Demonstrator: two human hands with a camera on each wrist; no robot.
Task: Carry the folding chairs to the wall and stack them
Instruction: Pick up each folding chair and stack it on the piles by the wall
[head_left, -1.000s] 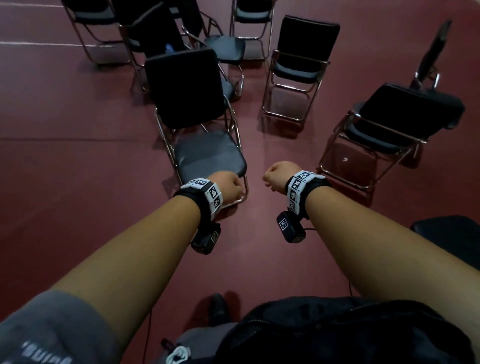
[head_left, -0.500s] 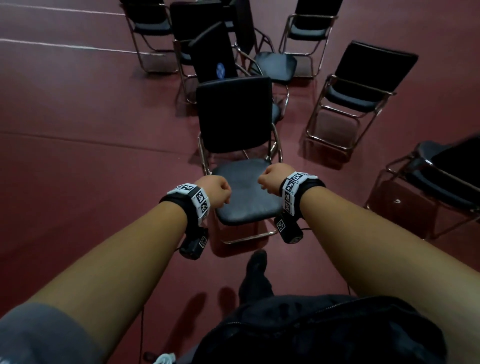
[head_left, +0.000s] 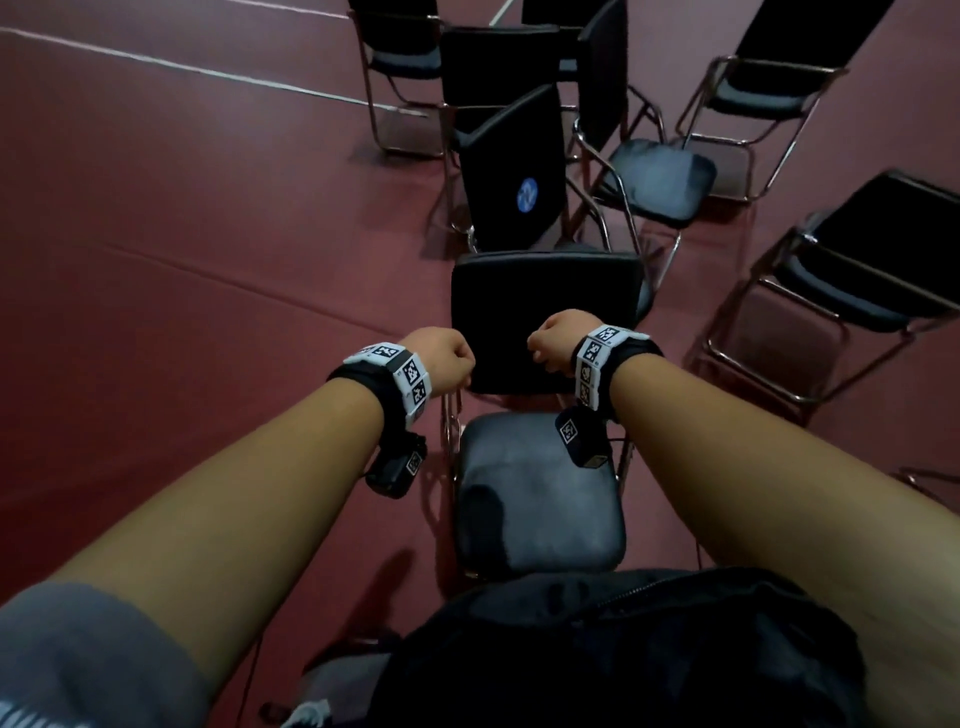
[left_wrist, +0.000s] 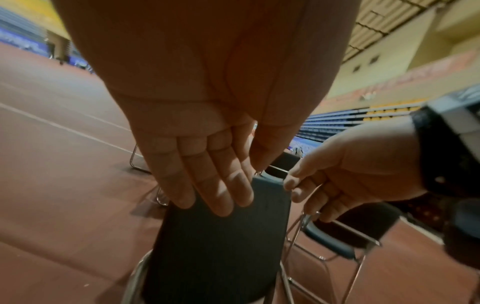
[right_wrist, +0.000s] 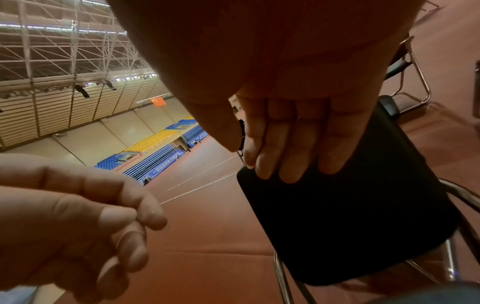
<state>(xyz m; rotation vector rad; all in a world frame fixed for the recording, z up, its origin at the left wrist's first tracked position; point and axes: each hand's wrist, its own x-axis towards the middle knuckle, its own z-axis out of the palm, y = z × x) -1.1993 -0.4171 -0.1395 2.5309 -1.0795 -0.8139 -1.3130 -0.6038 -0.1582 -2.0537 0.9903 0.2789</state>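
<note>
A black folding chair with a chrome frame stands unfolded right in front of me, its seat (head_left: 540, 499) toward me and its backrest (head_left: 545, 291) beyond. My left hand (head_left: 441, 358) hovers as a fist at the backrest's left edge. My right hand (head_left: 553, 338) hovers as a fist before the backrest's middle. In the left wrist view the curled fingers (left_wrist: 213, 185) hang over the backrest (left_wrist: 221, 246) without gripping it. The right wrist view shows the same, curled fingers (right_wrist: 285, 148) before the backrest (right_wrist: 350, 216). Both hands hold nothing.
Several more unfolded black chairs crowd behind and to the right: one with a blue sticker (head_left: 511, 171), one with its seat facing me (head_left: 654, 176), one at the right (head_left: 857, 280). Dark red floor with a white line (head_left: 208, 73) lies to the left. A black bag (head_left: 623, 649) hangs on my front.
I have stepped up to the nearest chair, which now fills the middle of the view. Both fists have risen from over the seat to backrest level.
</note>
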